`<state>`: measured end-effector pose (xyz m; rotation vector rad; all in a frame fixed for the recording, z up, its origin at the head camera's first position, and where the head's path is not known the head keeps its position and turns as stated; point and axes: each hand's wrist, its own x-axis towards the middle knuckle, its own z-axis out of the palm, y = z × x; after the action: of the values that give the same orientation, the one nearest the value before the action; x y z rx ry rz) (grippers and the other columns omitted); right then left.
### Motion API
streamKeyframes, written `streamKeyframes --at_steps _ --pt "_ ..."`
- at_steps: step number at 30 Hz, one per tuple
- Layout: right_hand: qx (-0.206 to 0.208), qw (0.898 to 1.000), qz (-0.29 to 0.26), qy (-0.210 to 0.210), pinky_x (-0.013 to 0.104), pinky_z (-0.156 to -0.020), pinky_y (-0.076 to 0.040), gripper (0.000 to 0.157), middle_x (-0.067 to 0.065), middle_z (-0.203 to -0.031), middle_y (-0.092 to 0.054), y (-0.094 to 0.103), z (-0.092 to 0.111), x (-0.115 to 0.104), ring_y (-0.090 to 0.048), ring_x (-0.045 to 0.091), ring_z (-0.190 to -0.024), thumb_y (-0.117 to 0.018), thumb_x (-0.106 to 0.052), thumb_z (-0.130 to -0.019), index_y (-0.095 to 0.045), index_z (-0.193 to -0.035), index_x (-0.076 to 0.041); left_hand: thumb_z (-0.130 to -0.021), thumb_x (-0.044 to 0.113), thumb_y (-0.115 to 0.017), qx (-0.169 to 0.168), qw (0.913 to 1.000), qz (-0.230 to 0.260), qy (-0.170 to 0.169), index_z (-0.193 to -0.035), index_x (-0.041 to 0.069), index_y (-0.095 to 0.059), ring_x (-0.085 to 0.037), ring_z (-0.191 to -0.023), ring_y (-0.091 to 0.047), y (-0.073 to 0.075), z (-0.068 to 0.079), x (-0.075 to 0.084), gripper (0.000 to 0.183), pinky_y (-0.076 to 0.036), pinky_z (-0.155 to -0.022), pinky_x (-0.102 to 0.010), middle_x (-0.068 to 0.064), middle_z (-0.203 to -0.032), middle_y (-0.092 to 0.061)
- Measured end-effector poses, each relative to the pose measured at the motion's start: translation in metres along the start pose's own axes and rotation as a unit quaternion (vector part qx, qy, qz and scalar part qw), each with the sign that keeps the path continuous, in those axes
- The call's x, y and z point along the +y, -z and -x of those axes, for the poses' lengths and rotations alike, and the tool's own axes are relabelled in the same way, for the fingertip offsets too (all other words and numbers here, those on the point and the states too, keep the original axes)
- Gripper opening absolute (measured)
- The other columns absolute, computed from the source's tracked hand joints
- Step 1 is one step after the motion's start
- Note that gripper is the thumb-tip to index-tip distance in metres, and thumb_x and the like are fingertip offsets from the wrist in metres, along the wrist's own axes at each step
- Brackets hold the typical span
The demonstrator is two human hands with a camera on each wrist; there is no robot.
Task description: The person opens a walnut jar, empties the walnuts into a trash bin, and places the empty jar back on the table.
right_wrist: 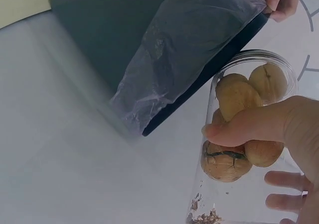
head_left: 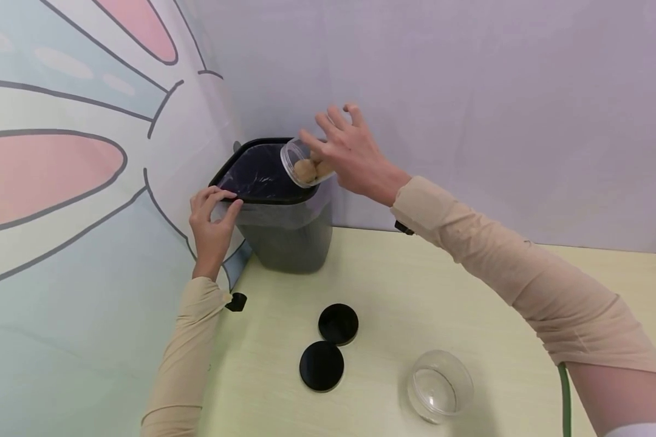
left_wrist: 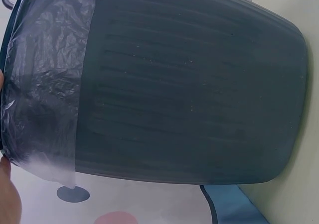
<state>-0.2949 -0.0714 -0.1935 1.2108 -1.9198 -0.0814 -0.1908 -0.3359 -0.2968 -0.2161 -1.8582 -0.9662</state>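
Note:
A dark grey trash bin (head_left: pixel 292 246), lined with a thin plastic bag (right_wrist: pixel 184 50) folded over its rim, stands at the back left of the table. My left hand (head_left: pixel 210 221) pinches the near left rim between thumb and fingers. Over the bin's right side, my right hand (head_left: pixel 355 155) grips a clear plastic jar (head_left: pixel 287 162) tipped on its side, its open mouth toward the bin. Several brown, cracked walnuts (right_wrist: pixel 240 100) lie inside near the mouth, with crumbs (right_wrist: pixel 207 218) by the jar's bottom.
Two round black lids, one lid (head_left: pixel 338 324) just behind the other lid (head_left: pixel 321 366), lie on the pale table (head_left: pixel 262 340). A second clear jar (head_left: pixel 459 379) stands uncovered at the front. A cartoon-printed curtain (head_left: pixel 87 291) hangs close on the left, a plain one (head_left: pixel 497 121) behind.

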Motion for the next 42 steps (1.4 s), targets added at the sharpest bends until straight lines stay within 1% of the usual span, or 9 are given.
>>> streamKeyframes --at_steps 8,10,14,17,24,28,32,37,42 --pt "0.004 1.0 0.009 0.008 0.052 -0.095 -0.027 0.06 0.019 -0.112 -0.05 0.0 -0.003 -0.002 -0.042 0.037 -0.108 -0.05 0.007 -0.069 -0.053 -0.126 -0.011 -0.082 -0.004 -0.07 0.001 1.0 0.0 0.001 -0.093 -0.009 -0.067 -0.023 -0.108 -0.043 0.002 0.0 0.001 0.013 -0.036 -0.089 -0.033 -0.025 -0.106 -0.055" --pt "0.0 1.0 0.006 0.006 0.052 -0.095 -0.027 0.061 0.019 -0.113 -0.05 0.001 -0.003 -0.003 -0.042 0.037 -0.108 -0.052 0.006 -0.068 -0.053 -0.126 -0.011 -0.082 -0.003 -0.069 -0.001 1.0 -0.001 -0.001 -0.094 -0.009 -0.067 -0.023 -0.108 -0.043 0.002 0.001 0.002 0.013 -0.038 -0.086 -0.031 -0.026 -0.106 -0.055" --pt "-0.007 1.0 0.006 0.002 0.052 -0.094 -0.026 0.062 0.019 -0.112 -0.05 0.003 -0.005 -0.004 -0.041 0.037 -0.106 -0.055 0.004 -0.066 -0.053 -0.126 -0.011 -0.083 -0.002 -0.069 -0.003 0.9999 0.0 0.013 -0.095 -0.008 -0.067 -0.019 -0.107 -0.042 0.003 0.002 0.003 0.013 -0.042 -0.071 -0.021 -0.021 -0.107 -0.055" --pt "-0.012 1.0 0.021 0.01 0.051 -0.093 -0.027 0.061 0.019 -0.111 -0.05 0.006 -0.006 -0.005 -0.041 0.037 -0.107 -0.055 0.003 -0.067 -0.053 -0.126 -0.012 -0.083 -0.001 -0.069 -0.002 0.9998 0.0 0.019 -0.095 -0.008 -0.068 -0.018 -0.107 -0.042 0.003 0.002 0.004 0.013 -0.042 -0.063 -0.018 -0.02 -0.107 -0.055" --pt "-0.037 0.999 0.002 0.0 0.053 -0.093 -0.027 0.068 0.019 -0.113 -0.049 0.011 -0.007 -0.004 -0.04 0.037 -0.107 -0.069 -0.005 -0.062 -0.051 -0.128 -0.012 -0.083 -0.001 -0.069 0.0 1.0 0.005 0.004 -0.094 -0.008 -0.067 -0.018 -0.107 -0.042 0.0 0.003 0.002 0.014 -0.042 -0.065 -0.019 -0.022 -0.107 -0.055" --pt "-0.054 0.998 -0.015 -0.009 0.054 -0.093 -0.027 0.073 0.019 -0.113 -0.049 0.013 -0.007 0.0 -0.04 0.037 -0.106 -0.075 -0.009 -0.06 -0.051 -0.128 -0.013 -0.083 -0.001 -0.069 -0.002 1.0 0.004 -0.001 -0.094 -0.008 -0.068 -0.018 -0.108 -0.042 -0.002 0.002 0.001 0.014 -0.042 -0.059 -0.017 -0.023 -0.107 -0.055" --pt "-0.061 0.997 -0.042 -0.029 0.054 -0.091 -0.027 0.072 0.018 -0.111 -0.051 0.013 -0.007 0.003 -0.041 0.034 -0.101 -0.075 -0.01 -0.059 -0.053 -0.127 -0.013 -0.084 0.001 -0.069 -0.006 1.0 0.006 0.005 -0.095 -0.007 -0.068 -0.018 -0.108 -0.042 -0.004 0.001 0.002 0.014 -0.041 -0.057 -0.016 -0.021 -0.107 -0.055" --pt "-0.059 0.997 -0.038 -0.03 0.055 -0.092 -0.026 0.069 0.018 -0.11 -0.052 0.014 -0.008 0.005 -0.041 0.034 -0.101 -0.073 -0.009 -0.06 -0.054 -0.125 -0.012 -0.084 0.001 -0.069 -0.002 0.9998 0.008 0.018 -0.095 -0.007 -0.068 -0.017 -0.108 -0.042 -0.005 0.002 0.003 0.014 -0.04 -0.056 -0.015 -0.017 -0.108 -0.055" --pt "-0.079 0.995 -0.055 -0.041 0.052 -0.087 -0.027 0.068 0.016 -0.107 -0.053 0.015 -0.012 0.006 -0.04 0.032 -0.094 -0.072 -0.009 -0.061 -0.055 -0.127 -0.014 -0.083 0.0 -0.069 0.001 0.9995 0.008 0.03 -0.096 -0.006 -0.068 -0.015 -0.109 -0.041 -0.005 0.003 0.001 0.014 -0.041 -0.057 -0.013 -0.016 -0.109 -0.055"
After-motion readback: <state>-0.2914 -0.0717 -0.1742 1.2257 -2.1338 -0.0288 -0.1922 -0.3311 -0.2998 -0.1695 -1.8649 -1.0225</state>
